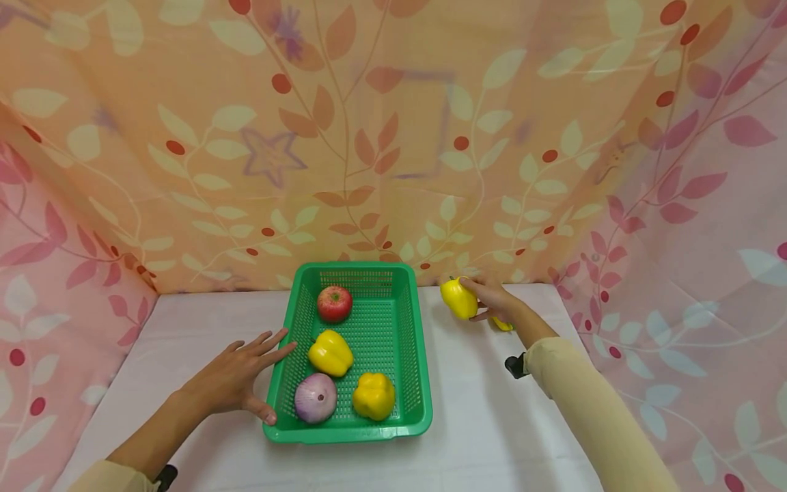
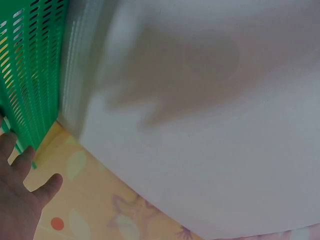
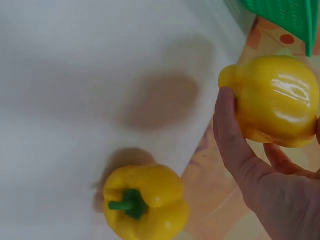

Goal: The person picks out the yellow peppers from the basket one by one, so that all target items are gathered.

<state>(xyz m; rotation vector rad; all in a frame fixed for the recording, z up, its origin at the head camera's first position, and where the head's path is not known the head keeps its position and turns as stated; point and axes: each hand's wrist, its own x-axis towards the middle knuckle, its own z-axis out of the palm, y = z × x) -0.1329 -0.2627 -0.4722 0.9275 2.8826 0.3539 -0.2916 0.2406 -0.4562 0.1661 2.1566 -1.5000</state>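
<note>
My right hand (image 1: 494, 298) grips a yellow bell pepper (image 1: 458, 298) above the table, to the right of the green basket (image 1: 424, 383). Fingers and thumb curl round that pepper (image 3: 280, 100) in the right wrist view. Another yellow bell pepper (image 3: 146, 202), with a green stem, lies on the table below; in the head view the right hand mostly hides it. My left hand (image 1: 236, 376), fingers spread, is at the basket's left rim. Inside the basket are a red apple (image 1: 335, 304), two yellow bell peppers, one upper (image 1: 330, 353) and one lower (image 1: 374, 396), and a purple onion (image 1: 316, 398).
A white cloth covers the table (image 1: 479, 424). Behind it hangs an orange leaf-patterned curtain (image 1: 369, 137), with pink curtain panels at the left (image 1: 55, 273) and right (image 1: 695, 225). The table's back edge runs along the curtain just behind the basket.
</note>
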